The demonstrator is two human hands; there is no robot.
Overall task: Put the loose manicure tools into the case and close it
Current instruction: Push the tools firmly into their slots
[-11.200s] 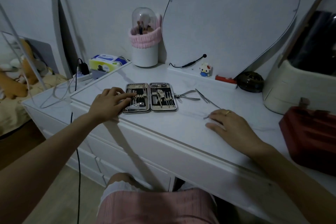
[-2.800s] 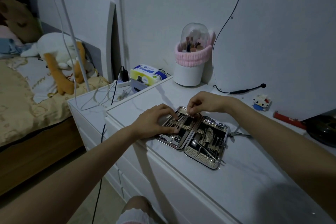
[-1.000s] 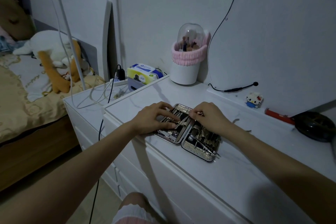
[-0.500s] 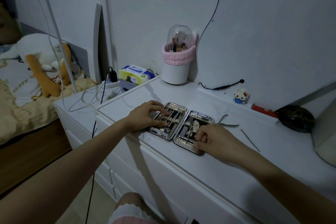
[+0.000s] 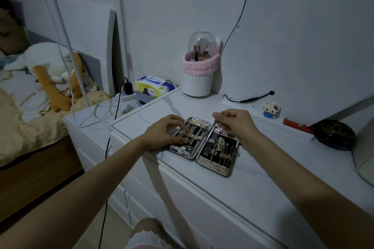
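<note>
I see the case lying open under both hands. My left hand rests flat, fingers spread, on the case half beneath it. My right hand pinches a thin metal tool over the hinge.

White counter against the wall: brush holder with clear dome and pink band at the back, black cable beside it, then a small block figure, a red stick and a dark round item to the right. Lower side unit left of it carries a tissue pack, a charger and white cords. Bed at far left with a white and orange plush.
</note>
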